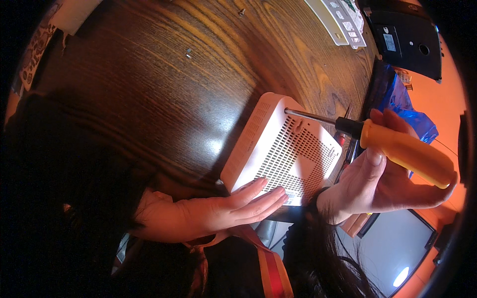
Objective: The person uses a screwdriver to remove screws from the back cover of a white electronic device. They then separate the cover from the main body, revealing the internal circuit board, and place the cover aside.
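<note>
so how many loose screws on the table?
3: one near the table's far edge, two close together left of centre, beyond the white box. More may be hidden under the box or hands.

Both hands, the left hand (218, 211) and right hand (382, 181), are bare; long dark hair hangs below the right wrist.

One white box (283, 149), one screwdriver (397, 149)

Left hand (218, 211) flat, fingers extended together, right hand (382, 181) curled in a closed grip
</note>
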A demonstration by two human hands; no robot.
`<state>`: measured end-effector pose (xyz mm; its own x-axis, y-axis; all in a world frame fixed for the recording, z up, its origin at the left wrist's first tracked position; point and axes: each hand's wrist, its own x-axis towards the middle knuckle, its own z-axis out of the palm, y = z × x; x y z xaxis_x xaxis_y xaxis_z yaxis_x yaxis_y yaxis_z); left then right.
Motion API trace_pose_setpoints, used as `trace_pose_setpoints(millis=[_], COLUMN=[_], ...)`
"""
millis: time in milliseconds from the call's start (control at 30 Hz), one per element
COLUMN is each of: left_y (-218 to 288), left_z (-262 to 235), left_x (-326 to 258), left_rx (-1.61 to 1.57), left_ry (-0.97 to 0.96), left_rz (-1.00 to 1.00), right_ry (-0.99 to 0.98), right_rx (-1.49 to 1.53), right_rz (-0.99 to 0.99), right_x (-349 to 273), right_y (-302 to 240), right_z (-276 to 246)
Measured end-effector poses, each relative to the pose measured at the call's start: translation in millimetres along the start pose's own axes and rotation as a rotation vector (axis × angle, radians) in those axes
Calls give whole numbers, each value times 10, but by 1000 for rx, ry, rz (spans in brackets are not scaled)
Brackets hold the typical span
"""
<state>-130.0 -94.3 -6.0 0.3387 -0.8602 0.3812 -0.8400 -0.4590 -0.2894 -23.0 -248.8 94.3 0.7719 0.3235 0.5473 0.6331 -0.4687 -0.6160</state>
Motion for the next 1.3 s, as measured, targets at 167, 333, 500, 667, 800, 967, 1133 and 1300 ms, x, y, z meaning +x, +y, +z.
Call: trace_pose_setpoints(millis=[167,333,500,667,800,967,1133,1300], left_y=[-19,-42,-54,-35,-41,-14,57,103], left_z=[-11,0,-12,21,8,24,74,100], left_x=[-9,9,-9,34,24,39,36,-3], left_rx=[5,16,17,-49,-4,13,23,24], left_ry=[-32,-40,-43,-31,-34,-7,-1,-16], left_rz=[43,34,53,45,37,-32,-36,6], right_ry=[85,133,108,80,84,80,10,-27], right_rx=[232,-139,-33,-75,-3,-46,49,32], right_rz=[-35,-34,-42,-91,-48,-50,-39,-43], right_x=[44,43,10,14,29,62,52,-19], right_y=[93,91,103,115,102,112,107,79], right_z=[12,-33,-18,-6,-16,-35,-72,-94])
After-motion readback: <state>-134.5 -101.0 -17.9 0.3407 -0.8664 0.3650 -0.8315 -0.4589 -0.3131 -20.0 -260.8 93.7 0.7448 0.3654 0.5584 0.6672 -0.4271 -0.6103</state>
